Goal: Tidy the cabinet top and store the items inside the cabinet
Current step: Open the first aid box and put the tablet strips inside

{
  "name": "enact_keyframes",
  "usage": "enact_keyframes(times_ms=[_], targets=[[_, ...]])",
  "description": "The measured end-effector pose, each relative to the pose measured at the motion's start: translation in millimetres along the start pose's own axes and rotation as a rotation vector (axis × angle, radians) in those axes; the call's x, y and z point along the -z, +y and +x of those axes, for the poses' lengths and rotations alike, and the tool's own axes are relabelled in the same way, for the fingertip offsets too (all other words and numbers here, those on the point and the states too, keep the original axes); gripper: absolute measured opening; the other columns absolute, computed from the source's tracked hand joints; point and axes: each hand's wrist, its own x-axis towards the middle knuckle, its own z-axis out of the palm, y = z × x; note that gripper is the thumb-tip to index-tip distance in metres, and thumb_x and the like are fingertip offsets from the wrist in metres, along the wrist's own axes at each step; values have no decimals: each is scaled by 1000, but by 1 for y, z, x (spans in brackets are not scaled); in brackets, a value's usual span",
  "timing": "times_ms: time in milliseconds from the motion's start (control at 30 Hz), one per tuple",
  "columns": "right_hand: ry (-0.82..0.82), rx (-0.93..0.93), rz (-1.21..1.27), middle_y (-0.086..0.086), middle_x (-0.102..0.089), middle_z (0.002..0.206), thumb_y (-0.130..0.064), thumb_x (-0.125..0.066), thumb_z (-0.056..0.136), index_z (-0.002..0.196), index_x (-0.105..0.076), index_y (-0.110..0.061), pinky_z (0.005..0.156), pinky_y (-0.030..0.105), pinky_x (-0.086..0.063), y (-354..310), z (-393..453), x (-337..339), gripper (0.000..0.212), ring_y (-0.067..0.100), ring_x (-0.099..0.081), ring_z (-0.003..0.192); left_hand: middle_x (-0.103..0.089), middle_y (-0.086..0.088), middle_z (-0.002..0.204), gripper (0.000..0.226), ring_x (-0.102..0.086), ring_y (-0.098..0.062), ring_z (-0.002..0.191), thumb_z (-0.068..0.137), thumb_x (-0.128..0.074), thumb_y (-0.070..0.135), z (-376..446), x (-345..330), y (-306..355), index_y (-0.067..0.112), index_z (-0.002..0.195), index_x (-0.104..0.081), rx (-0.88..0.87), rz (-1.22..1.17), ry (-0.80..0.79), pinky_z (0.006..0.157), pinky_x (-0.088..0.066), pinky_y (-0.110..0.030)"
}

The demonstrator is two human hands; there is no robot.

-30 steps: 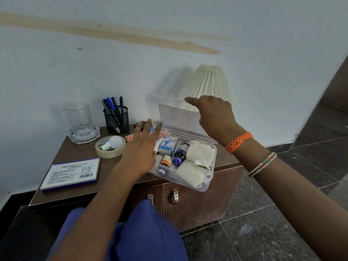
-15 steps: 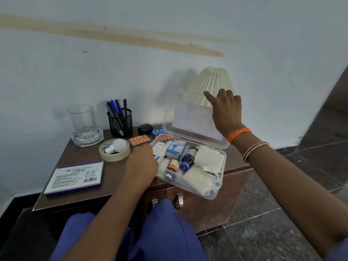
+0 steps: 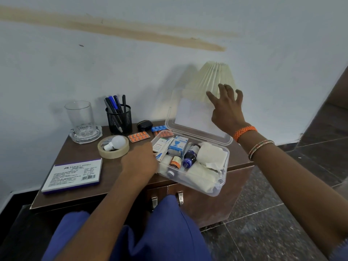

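Observation:
A clear plastic medicine box (image 3: 225,182) sits on the brown cabinet top (image 3: 84,155), jutting over the front edge. It holds small bottles, cartons and white bandage rolls. Its lid (image 3: 192,117) stands raised. My right hand (image 3: 227,108) is spread against the lid's upper right part, fingers apart. My left hand (image 3: 140,162) rests curled at the box's left wall; I cannot see whether it grips the wall. Orange (image 3: 139,137) and blue (image 3: 158,128) pill strips lie behind the box.
On the top also stand a glass in an ashtray (image 3: 81,117), a mesh pen holder (image 3: 118,119), a black earbud case (image 3: 144,125), a tape roll with a bulb (image 3: 114,146) and a stamp-pad box (image 3: 72,175). A pleated lampshade (image 3: 212,80) is behind the lid. Two door handles (image 3: 179,197) are below.
The right hand has pushed the lid from half raised to upright. The left hand dropped from above the box to its left wall.

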Motion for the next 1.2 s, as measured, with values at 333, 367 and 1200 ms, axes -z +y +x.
enact_keyframes(times_ms=[333, 367, 1200], targets=[[95, 101, 296, 17, -34, 146, -9, -57, 75, 122, -58, -15, 112, 55, -5, -68, -5, 39, 48, 34, -20, 142, -63, -11, 114, 35, -57, -29, 107, 88, -50, 14, 10, 21, -37, 17, 123, -51, 30, -333, 162, 91, -46, -40], [91, 126, 342, 15, -36, 145, -9, -57, 75, 121, -59, -16, 112, 54, -5, -76, -4, 41, 46, 31, -22, 141, -63, -12, 113, 35, -57, -30, 106, 88, -50, 13, 12, 23, -43, 15, 123, -50, 32, -330, 200, 90, -47, -41], [-1101, 295, -215, 8, -63, 89, -18, -68, 85, 113, -62, -3, 91, 33, -48, -209, 92, -40, 33, 22, -58, 88, -48, -4, 131, 47, -45, -25, 121, 92, -46, 17, 88, 1, -69, 21, 137, -34, -179, 81, 173, 99, -38, -45]])
